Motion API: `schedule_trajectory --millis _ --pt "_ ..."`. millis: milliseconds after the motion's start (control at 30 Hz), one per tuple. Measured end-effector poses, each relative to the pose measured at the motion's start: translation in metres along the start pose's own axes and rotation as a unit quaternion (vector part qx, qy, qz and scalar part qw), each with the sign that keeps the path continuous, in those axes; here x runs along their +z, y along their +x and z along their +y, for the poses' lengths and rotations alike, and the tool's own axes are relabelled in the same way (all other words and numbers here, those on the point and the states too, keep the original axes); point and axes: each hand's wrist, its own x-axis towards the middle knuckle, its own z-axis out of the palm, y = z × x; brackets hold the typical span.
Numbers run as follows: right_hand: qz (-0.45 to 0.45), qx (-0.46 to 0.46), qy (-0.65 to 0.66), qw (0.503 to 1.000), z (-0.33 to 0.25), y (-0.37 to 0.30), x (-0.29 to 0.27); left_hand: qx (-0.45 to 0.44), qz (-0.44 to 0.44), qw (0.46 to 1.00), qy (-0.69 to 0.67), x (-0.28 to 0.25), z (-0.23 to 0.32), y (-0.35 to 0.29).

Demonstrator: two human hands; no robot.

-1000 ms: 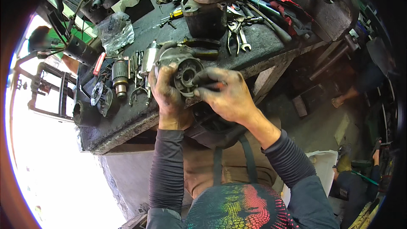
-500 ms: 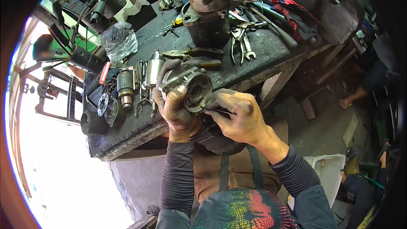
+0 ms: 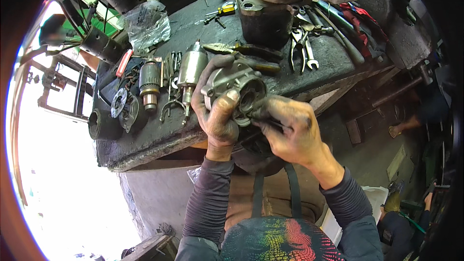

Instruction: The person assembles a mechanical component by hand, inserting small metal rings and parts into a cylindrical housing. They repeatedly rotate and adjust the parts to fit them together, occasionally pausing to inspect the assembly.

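Observation:
My left hand is wrapped round a grey cast-metal housing, thumb across its front, and holds it tilted above the bench's front edge. A round hollow opens in the housing's right side. At the lower rim of that hollow, my right hand is closed in a pinch; whatever its fingertips hold is hidden. Just left of the housing lies a silver solenoid cylinder with a fork-shaped lever near its lower end. Further left are an armature with a copper-coloured end and a dark metal ring.
The dark workbench carries pliers, a wrench, a yellow-handled screwdriver and a plastic bag. A large metal casing stands behind my hands. Below right is a white bin; another person's foot shows at right.
The view has shifted, so the bench things sit differently in the picture. My left hand still holds the housing and my right fingers remain pinched at its rim, now slightly further over the hollow.

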Motion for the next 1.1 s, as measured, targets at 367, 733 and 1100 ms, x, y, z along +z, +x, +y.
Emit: schedule_trajectory --millis 367,733,1100 --pt "0.005 0.002 -0.03 1.0 -0.0058 -0.0035 -0.0036 0.007 -0.005 1.0 0.016 0.0014 0.0007 0.0008" --pt "-0.015 -0.002 -0.011 1.0 -0.0084 0.001 -0.005 0.014 -0.009 0.999 0.031 0.0013 -0.0001 0.0053" --pt "0.002 -0.013 -0.061 0.998 -0.0007 -0.0035 -0.001 0.008 -0.007 1.0 0.021 0.0024 0.0006 0.0073"
